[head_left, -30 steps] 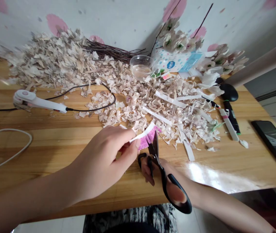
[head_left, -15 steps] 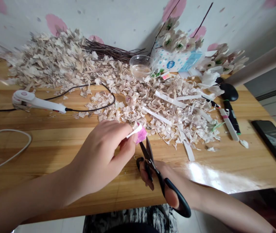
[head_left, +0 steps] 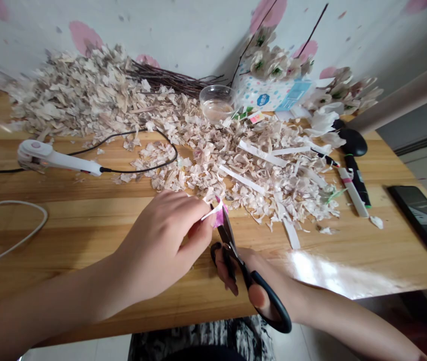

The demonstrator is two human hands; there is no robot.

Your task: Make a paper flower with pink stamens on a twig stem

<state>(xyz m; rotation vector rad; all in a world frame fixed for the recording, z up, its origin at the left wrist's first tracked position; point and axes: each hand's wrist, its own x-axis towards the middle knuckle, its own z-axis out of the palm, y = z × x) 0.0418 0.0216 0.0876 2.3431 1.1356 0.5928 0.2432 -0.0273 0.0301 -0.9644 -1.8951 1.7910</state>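
My left hand [head_left: 159, 235] pinches a small pink-and-white paper scrap [head_left: 218, 214] between thumb and fingers, over the wooden tabletop [head_left: 85, 225]. My right hand [head_left: 231, 269] grips black-handled scissors [head_left: 271, 306], with fingers through the loops. The scissor blades [head_left: 226, 230] point up and reach the pink part of the scrap, nearly closed. Part of the scrap is hidden behind the blades and my left fingers.
A large heap of pale, petal-like paper scraps [head_left: 236, 170] with white strips covers the table's back. Around it are a white corded heating tool [head_left: 53, 158], a glass bowl [head_left: 216, 103], a tissue box [head_left: 273, 90], a black phone [head_left: 420, 218] and a loose white cable [head_left: 10, 245].
The pink scrap is much smaller than a second ago, its fringed end gone. The scissors have moved up to it, and their blades, apart half a second ago, have nearly closed.
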